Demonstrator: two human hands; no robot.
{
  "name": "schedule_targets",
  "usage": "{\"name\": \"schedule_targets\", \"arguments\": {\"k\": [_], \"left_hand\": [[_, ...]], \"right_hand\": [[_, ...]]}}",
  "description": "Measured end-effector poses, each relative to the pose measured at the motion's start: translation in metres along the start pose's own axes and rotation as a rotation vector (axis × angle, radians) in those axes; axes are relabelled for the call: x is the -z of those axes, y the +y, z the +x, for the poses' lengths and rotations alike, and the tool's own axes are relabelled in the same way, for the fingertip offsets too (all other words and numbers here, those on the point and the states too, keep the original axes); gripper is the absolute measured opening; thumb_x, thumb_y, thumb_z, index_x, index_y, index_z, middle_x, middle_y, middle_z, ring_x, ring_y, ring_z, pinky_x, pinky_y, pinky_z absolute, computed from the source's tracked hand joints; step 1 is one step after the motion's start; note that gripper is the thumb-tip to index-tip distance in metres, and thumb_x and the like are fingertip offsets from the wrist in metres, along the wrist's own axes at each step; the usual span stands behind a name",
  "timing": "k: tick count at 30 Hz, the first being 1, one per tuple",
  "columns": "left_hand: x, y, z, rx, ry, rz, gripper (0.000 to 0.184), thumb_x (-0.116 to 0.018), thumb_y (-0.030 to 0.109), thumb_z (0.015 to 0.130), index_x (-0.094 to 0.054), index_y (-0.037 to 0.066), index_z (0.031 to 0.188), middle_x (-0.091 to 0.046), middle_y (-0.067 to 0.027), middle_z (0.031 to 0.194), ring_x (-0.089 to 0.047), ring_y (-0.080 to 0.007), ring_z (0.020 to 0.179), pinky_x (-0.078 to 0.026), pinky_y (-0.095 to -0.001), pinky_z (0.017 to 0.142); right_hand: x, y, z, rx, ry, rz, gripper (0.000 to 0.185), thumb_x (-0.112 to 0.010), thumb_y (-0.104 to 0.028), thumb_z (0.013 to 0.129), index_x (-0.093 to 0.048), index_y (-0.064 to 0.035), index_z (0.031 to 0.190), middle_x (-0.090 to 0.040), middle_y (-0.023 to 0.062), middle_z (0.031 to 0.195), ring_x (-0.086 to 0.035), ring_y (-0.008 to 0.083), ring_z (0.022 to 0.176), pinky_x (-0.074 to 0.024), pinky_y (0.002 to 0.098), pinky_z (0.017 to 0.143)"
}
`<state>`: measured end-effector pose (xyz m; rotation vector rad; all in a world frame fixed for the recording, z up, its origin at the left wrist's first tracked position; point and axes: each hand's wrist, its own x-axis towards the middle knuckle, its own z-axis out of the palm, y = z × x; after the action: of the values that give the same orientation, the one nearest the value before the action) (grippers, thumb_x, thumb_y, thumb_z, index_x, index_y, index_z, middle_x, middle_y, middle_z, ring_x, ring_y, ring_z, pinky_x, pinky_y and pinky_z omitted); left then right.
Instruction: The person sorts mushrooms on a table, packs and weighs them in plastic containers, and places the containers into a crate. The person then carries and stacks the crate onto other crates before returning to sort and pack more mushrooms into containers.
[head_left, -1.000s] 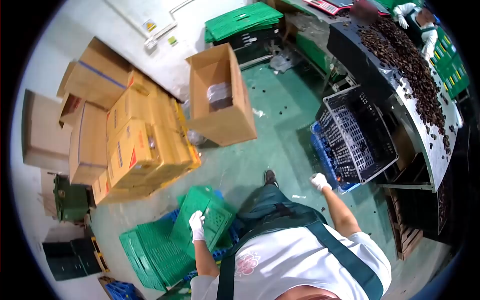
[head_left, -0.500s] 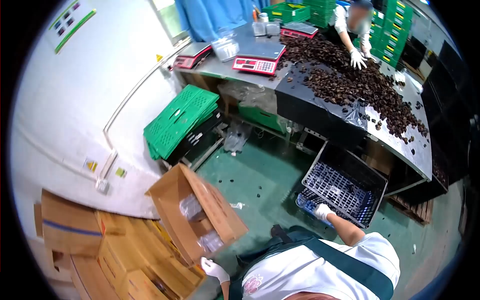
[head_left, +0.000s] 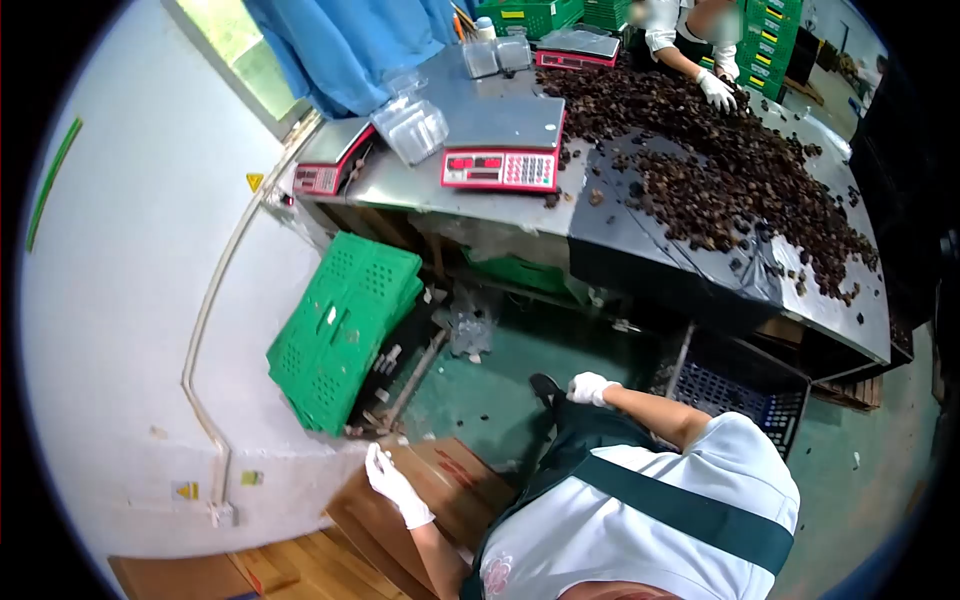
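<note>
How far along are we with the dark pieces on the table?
Done: nothing clearly; the clear plastic containers look unfilled. In hand: a co-worker's white-gloved hand is at the heap of small dark-brown pieces; the wearer's white-gloved left hand and right hand seem empty. Left: probably that heap, on the grey metal table.

Metal table; on it dark pieces, scales, clear plastic containers.

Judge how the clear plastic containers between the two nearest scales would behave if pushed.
The clear plastic containers look thin-walled, so they are probably light for their size and might dent or crack under a hard push. The metal table looks smooth, so they would likely slide readily. They seem unevenly piled, so some could slip apart.
</note>
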<state>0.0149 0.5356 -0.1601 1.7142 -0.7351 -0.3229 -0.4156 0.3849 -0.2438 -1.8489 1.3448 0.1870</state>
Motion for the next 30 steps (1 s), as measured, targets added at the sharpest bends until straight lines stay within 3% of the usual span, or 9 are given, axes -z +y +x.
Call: {"name": "schedule_targets", "arguments": {"k": [7, 12, 16, 19, 20, 23, 25, 27, 30], "left_hand": [[-0.081, -0.01, 0.142, 0.172, -0.114, 0.343, 0.032, -0.06, 0.004, 0.086, -0.057, -0.004, 0.117, -0.062, -0.0155, 0.114, -0.06, -0.0232, 0.101, -0.047, -0.0336, 0.091], [-0.115, -0.033, 0.265, 0.006, -0.18, 0.719, 0.041, -0.065, 0.01, 0.079, -0.057, 0.0, 0.117, -0.059, -0.0192, 0.115, -0.056, -0.035, 0.105, -0.043, -0.0385, 0.095], [-0.154, -0.052, 0.363, -0.007, -0.341, 0.835, 0.048, -0.063, 0.017, 0.083, -0.051, 0.001, 0.127, -0.043, -0.0206, 0.136, -0.042, -0.0325, 0.125, -0.036, -0.0392, 0.104], [-0.183, -0.077, 0.437, -0.166, -0.413, 0.986, 0.05, -0.055, 0.027, 0.089, -0.047, 0.001, 0.13, -0.041, -0.023, 0.137, -0.041, -0.036, 0.126, -0.036, -0.0419, 0.103], [-0.19, -0.095, 0.456, -0.289, -0.413, 1.002, 0.047, -0.051, 0.033, 0.092, -0.051, 0.001, 0.126, -0.043, -0.0243, 0.133, -0.042, -0.0385, 0.122, -0.037, -0.0435, 0.101], [-0.207, -0.114, 0.485, -0.296, -0.515, 0.916, 0.041, -0.054, 0.033, 0.09, -0.058, 0.001, 0.115, -0.05, -0.0239, 0.123, -0.048, -0.0388, 0.112, -0.043, -0.0466, 0.091], [-0.221, -0.092, 0.484, -0.35, -0.461, 1.168, 0.039, -0.053, 0.038, 0.09, -0.063, 0.001, 0.099, -0.055, -0.0191, 0.101, -0.054, -0.0358, 0.096, -0.046, -0.0484, 0.078], [-0.222, -0.112, 0.496, -0.258, -0.786, 1.138, 0.038, -0.053, 0.04, 0.089, -0.063, 0.004, 0.097, -0.058, -0.0174, 0.094, -0.057, -0.0362, 0.089, -0.046, -0.0483, 0.077], [-0.218, -0.133, 0.502, -0.246, -0.695, 1.093, 0.046, -0.057, 0.051, 0.083, -0.065, 0.005, 0.088, -0.063, -0.0183, 0.091, -0.06, -0.0375, 0.084, -0.047, -0.0492, 0.075]], "right_hand": [[0.095, -0.142, 0.166, 0.347, 0.049, -0.043, 0.032, -0.052, -0.03, 0.076, -0.07, -0.0049, 0.085, -0.067, 0.0193, 0.088, -0.064, 0.0375, 0.085, -0.0507, 0.0434, 0.075], [0.126, -0.241, 0.25, 0.483, -0.019, -0.027, 0.029, -0.052, -0.027, 0.075, -0.07, -0.0041, 0.078, -0.067, 0.0191, 0.081, -0.065, 0.0379, 0.078, -0.0515, 0.0441, 0.069], [0.122, -0.292, 0.304, 0.51, 0.008, -0.033, 0.026, -0.056, -0.027, 0.073, -0.07, -0.005, 0.075, -0.067, 0.0175, 0.077, -0.064, 0.0374, 0.074, -0.0515, 0.044, 0.066], [0.111, -0.321, 0.347, 0.499, 0.037, -0.017, 0.022, -0.058, -0.025, 0.072, -0.069, -0.0061, 0.076, -0.066, 0.0175, 0.077, -0.064, 0.0369, 0.074, -0.0512, 0.0444, 0.065], [0.11, -0.33, 0.356, 0.49, 0.069, 0.025, 0.021, -0.057, -0.025, 0.073, -0.068, -0.0072, 0.076, -0.066, 0.0165, 0.074, -0.063, 0.037, 0.072, -0.0504, 0.0449, 0.064], [0.111, -0.365, 0.38, 0.435, 0.095, 0.081, 0.02, -0.057, -0.025, 0.074, -0.065, -0.007, 0.077, -0.064, 0.0163, 0.074, -0.062, 0.0373, 0.072, -0.0493, 0.0462, 0.063], [0.12, -0.391, 0.392, 0.416, 0.118, 0.092, 0.02, -0.058, -0.023, 0.073, -0.066, -0.0062, 0.079, -0.065, 0.0169, 0.076, -0.063, 0.0374, 0.074, -0.0507, 0.0457, 0.065], [0.126, -0.412, 0.407, 0.434, 0.137, 0.088, 0.021, -0.059, -0.024, 0.074, -0.065, -0.005, 0.081, -0.065, 0.0173, 0.076, -0.063, 0.0374, 0.074, -0.0507, 0.0462, 0.065], [0.109, -0.43, 0.446, 0.443, 0.177, 0.03, 0.021, -0.062, -0.023, 0.075, -0.064, -0.0044, 0.082, -0.064, 0.0177, 0.076, -0.063, 0.0376, 0.075, -0.0508, 0.0468, 0.065]]}}
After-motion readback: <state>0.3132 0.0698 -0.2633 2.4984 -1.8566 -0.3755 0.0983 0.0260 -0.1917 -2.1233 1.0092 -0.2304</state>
